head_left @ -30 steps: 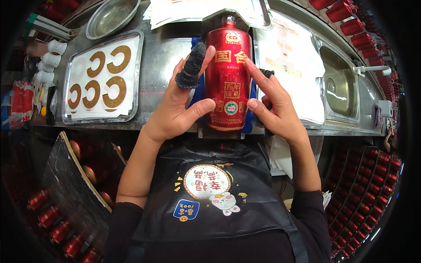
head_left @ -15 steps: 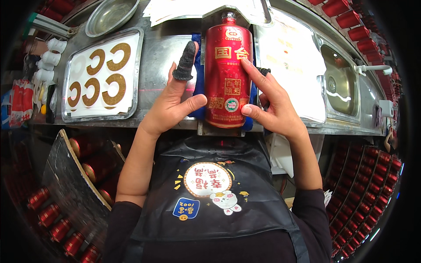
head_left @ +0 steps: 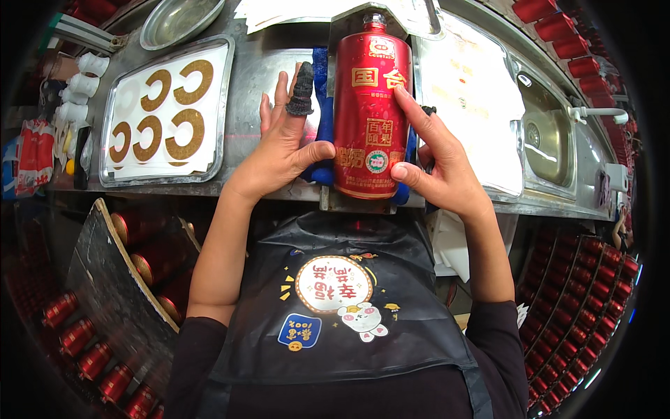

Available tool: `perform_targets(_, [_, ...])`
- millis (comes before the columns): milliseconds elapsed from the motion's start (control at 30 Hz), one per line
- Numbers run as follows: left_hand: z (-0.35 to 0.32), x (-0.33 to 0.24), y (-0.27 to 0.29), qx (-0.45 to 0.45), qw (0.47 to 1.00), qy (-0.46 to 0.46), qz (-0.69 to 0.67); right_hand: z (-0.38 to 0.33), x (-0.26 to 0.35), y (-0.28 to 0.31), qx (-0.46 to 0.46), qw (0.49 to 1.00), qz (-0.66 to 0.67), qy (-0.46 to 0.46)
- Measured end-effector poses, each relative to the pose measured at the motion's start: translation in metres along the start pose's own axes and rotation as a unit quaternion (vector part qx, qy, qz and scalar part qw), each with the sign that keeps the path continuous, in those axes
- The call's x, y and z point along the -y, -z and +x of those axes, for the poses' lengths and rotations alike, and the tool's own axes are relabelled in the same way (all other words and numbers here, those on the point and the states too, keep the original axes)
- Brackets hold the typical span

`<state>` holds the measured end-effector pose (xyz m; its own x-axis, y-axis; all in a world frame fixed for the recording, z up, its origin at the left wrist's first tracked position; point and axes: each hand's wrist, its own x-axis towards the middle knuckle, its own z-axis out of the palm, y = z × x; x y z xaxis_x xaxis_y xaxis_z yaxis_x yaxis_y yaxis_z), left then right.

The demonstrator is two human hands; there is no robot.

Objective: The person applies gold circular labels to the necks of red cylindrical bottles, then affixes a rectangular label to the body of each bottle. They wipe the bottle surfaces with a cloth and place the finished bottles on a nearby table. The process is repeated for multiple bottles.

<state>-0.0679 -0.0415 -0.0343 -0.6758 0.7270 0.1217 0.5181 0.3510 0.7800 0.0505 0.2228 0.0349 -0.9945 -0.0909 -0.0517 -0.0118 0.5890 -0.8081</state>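
A glossy red bottle (head_left: 368, 119) with gold print and a round green-and-white seal lies on its back, neck pointing away from me, in a metal holder (head_left: 335, 201) with blue cloth (head_left: 322, 126) beside it. My right hand (head_left: 441, 157) has its index finger stretched along the bottle's right front and its thumb at the lower right edge; its other fingers are partly hidden. At the bottle's left side, my left hand (head_left: 283, 140) is spread, its thumb tip at the bottle's edge. A dark knitted finger cover (head_left: 301, 91) sits on my left index finger.
To the left, a metal tray (head_left: 222, 105) carries a sheet of gold C-shaped stickers (head_left: 188, 133) beside a metal bowl (head_left: 183, 28). White sheets (head_left: 474, 84) and a sink (head_left: 548, 146) with a tap (head_left: 600, 114) stand right. Red bottles (head_left: 572, 307) fill racks at both sides.
The left hand's rear fingers have straightened and spread further. The bottle and both hands appear slightly further right, partly with a small shift of the whole view.
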Motion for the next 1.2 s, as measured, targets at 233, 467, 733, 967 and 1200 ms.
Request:
perform_targets(233, [-0.001, -0.01, -0.001, 0.022, 0.996, 0.004, -0.083, 0.001, -0.003, 0.001, -0.019, 0.998, 0.052, 0.004])
perform_targets(467, [0.007, -0.007, -0.001, 0.04, 0.991, 0.018, -0.127, -0.001, -0.006, -0.001, -0.018, 1.0, 0.013, 0.005])
perform_targets(733, [0.007, -0.013, 0.002, 0.01, 0.984, -0.003, -0.177, 0.002, -0.007, 0.0, -0.018, 0.999, 0.022, 0.016])
perform_targets(967, [0.01, -0.028, 0.006, 0.013, 0.993, -0.09, -0.076, 0.001, -0.005, 0.006, -0.006, 1.0, -0.016, 0.005])
perform_targets(1200, [0.011, -0.027, 0.005, 0.017, 0.99, -0.089, -0.108, 0.002, -0.008, 0.007, 0.002, 1.0, -0.012, 0.012])
